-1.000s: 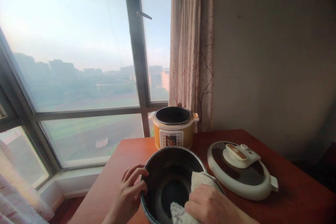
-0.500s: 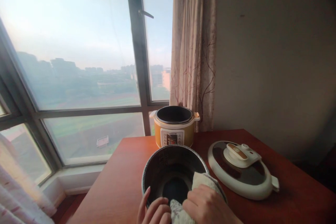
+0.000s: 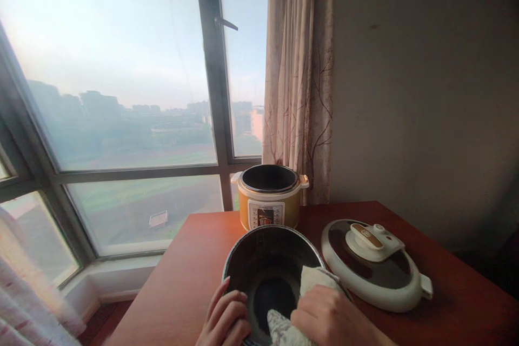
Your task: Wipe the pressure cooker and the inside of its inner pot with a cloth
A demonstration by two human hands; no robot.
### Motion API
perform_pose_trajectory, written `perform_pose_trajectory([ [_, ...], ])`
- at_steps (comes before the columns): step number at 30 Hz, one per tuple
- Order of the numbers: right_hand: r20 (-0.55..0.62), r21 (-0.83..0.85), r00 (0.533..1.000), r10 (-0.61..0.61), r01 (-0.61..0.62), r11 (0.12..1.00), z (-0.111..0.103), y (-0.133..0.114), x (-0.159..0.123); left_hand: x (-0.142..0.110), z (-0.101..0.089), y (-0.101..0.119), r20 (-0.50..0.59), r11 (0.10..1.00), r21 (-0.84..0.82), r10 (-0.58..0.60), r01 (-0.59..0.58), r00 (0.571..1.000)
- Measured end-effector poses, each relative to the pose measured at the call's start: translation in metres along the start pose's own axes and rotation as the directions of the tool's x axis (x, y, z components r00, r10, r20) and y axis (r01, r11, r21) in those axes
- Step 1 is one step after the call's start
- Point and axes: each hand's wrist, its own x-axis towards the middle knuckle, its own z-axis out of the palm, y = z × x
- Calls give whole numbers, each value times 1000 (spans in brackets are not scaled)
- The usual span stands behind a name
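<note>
A dark inner pot (image 3: 271, 259) with a pale rim is tilted toward me at the near side of the table. My left hand (image 3: 227, 318) grips its near left rim, fingers curled over into the pot. A light patterned cloth (image 3: 284, 330) is bunched in my right hand (image 3: 324, 313), which presses it against the pot's right rim. One end of the cloth hangs inside the pot. Behind stands a yellow and white electric pressure cooker (image 3: 270, 197), its top uncovered. Its lid (image 3: 377, 265) lies to the right, handle up. Both thumbs are hidden.
Everything stands on a reddish-brown wooden table (image 3: 182, 270). A large window (image 3: 133, 75) fills the left side, with a beige curtain (image 3: 298, 75) at its right and a grey wall (image 3: 405, 92) beyond. Another curtain (image 3: 28, 292) hangs at the lower left.
My left hand has shifted a little left and down along the rim. My right hand and the cloth have moved slightly right and down, and the pot has turned a little.
</note>
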Motion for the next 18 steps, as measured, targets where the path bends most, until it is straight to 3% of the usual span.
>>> perform_pose_trajectory([
  [4, 67, 19, 998, 14, -16, 1000, -8, 5, -5, -10, -3, -35, 78, 998, -6, -59, 59, 995],
  [9, 47, 20, 999, 26, -27, 999, -6, 1, -3, -17, 11, -64, 62, 992, -3, -127, 127, 990],
  [13, -36, 0, 999, 40, -40, 999, -1, -2, 0, -25, 14, -61, 51, 982, 71, -181, 177, 982],
  [18, -112, -28, 993, 34, -37, 999, 3, -5, 2, -29, 1, -39, 27, 968, 159, -203, 196, 979],
])
